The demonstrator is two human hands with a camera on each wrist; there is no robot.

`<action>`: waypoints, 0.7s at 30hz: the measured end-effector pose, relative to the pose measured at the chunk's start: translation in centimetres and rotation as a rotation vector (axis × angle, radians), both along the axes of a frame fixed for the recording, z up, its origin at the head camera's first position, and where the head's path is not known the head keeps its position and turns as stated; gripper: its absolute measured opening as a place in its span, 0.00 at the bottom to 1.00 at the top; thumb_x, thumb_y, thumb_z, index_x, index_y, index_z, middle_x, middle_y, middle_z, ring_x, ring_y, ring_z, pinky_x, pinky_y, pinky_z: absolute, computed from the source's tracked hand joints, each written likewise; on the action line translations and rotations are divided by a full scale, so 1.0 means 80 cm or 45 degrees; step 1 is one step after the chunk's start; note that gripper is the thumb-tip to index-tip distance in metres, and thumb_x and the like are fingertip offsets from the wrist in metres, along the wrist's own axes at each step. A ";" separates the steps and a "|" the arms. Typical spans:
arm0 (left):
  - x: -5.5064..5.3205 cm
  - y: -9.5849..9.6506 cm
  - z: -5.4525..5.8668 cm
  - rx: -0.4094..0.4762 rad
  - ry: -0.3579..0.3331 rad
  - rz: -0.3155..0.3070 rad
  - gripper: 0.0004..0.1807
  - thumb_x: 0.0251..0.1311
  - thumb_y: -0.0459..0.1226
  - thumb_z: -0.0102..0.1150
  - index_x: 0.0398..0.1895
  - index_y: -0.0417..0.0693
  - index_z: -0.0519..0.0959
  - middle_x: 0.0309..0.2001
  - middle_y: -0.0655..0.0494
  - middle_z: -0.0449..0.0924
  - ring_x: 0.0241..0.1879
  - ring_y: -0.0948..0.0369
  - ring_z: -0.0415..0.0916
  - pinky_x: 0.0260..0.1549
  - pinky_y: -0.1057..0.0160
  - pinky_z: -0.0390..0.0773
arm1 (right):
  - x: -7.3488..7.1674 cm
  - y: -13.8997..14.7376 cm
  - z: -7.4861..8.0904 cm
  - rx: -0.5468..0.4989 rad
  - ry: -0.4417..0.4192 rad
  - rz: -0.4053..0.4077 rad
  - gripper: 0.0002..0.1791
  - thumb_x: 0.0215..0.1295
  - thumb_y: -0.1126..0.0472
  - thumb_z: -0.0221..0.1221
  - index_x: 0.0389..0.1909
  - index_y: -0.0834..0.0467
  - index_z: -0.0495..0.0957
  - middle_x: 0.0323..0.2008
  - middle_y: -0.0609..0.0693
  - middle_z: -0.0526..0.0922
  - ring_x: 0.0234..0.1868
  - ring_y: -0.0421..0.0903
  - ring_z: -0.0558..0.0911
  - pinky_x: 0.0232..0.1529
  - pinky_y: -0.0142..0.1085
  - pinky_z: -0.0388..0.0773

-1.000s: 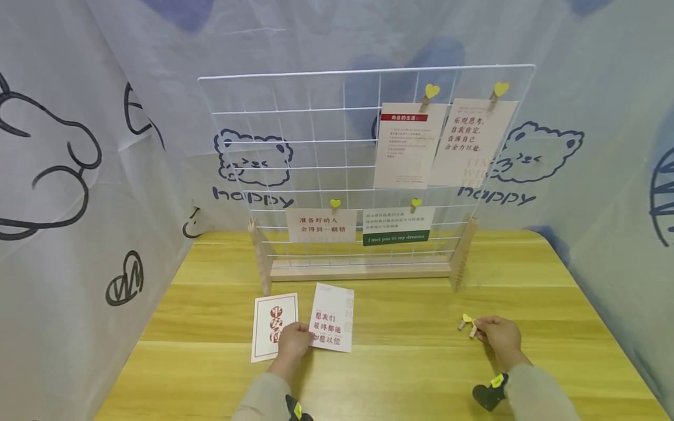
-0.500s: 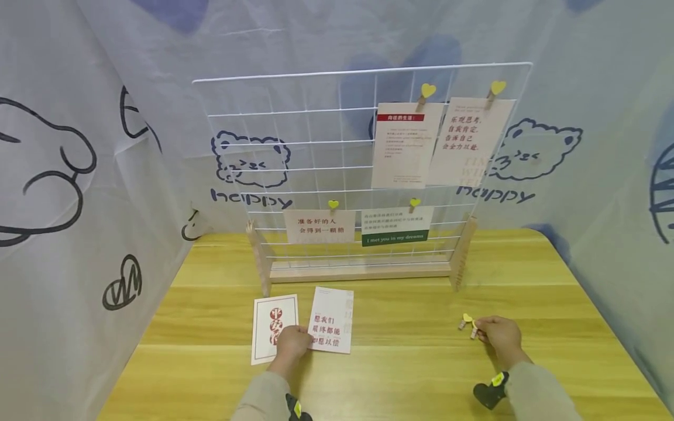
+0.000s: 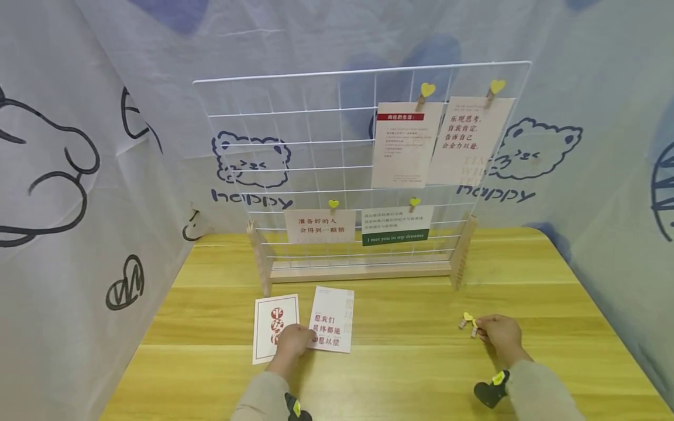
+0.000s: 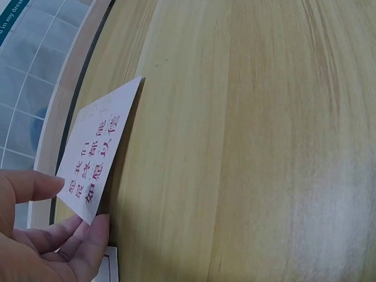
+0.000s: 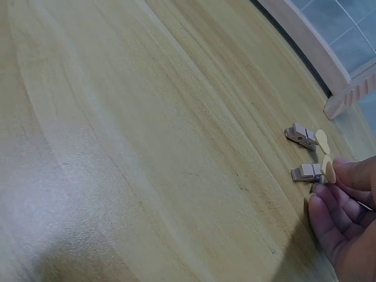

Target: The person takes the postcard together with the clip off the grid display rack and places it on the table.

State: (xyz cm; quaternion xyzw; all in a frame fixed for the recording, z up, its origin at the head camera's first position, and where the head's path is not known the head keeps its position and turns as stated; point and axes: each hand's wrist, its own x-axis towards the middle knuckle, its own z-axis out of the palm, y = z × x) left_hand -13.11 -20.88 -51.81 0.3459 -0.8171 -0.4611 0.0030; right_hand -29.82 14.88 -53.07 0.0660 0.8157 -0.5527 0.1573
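Observation:
My left hand (image 3: 292, 343) holds a white card (image 3: 333, 313) with red characters by its lower left corner. In the left wrist view the card is tilted, its far side lifted off the table, with the thumb over its face and fingers beneath. A second card (image 3: 263, 327) with a red border lies flat, partly hidden by that hand. On the right, my right hand (image 3: 502, 339) pinches the yellow heart end of a small wooden clothespin (image 5: 305, 172). Beside it on the table lies another heart clothespin (image 5: 302, 136), apart from the fingers.
A white wire grid (image 3: 310, 155) stands upright in a wooden base (image 3: 363, 272) at the back of the table (image 3: 400, 374). Two tall cards hang at its upper right, two small ones lower down, all held by heart clothespins. Patterned cloth (image 3: 131, 193) surrounds the table.
Both hands keep nearly the same place and hold. The head view has shifted slightly; otherwise little differs.

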 end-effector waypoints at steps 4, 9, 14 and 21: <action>-0.001 0.000 0.003 0.041 0.004 0.030 0.08 0.42 0.33 0.53 0.22 0.33 0.73 0.21 0.49 0.69 0.19 0.59 0.64 0.15 0.68 0.66 | 0.001 0.002 0.003 0.055 0.006 0.017 0.15 0.56 0.69 0.52 0.39 0.79 0.69 0.19 0.48 0.76 0.20 0.37 0.74 0.23 0.30 0.76; -0.001 -0.001 0.007 -0.006 -0.005 0.005 0.07 0.43 0.33 0.53 0.20 0.34 0.72 0.18 0.51 0.68 0.19 0.58 0.64 0.15 0.67 0.66 | 0.001 0.007 0.004 0.085 0.013 0.051 0.16 0.56 0.67 0.53 0.40 0.78 0.69 0.23 0.51 0.78 0.24 0.37 0.74 0.26 0.31 0.76; 0.001 -0.003 0.011 -0.078 -0.041 -0.062 0.10 0.45 0.36 0.52 0.13 0.40 0.70 0.12 0.53 0.67 0.16 0.59 0.64 0.16 0.66 0.65 | 0.003 0.011 0.005 0.128 0.035 0.087 0.17 0.57 0.66 0.53 0.41 0.77 0.68 0.28 0.57 0.79 0.26 0.39 0.76 0.28 0.34 0.76; 0.002 -0.006 0.012 0.124 -0.006 -0.049 0.10 0.48 0.35 0.51 0.16 0.39 0.70 0.11 0.56 0.66 0.11 0.65 0.59 0.11 0.71 0.62 | 0.005 0.017 0.008 0.169 0.087 0.110 0.20 0.58 0.63 0.51 0.43 0.76 0.68 0.30 0.59 0.77 0.27 0.41 0.74 0.27 0.32 0.75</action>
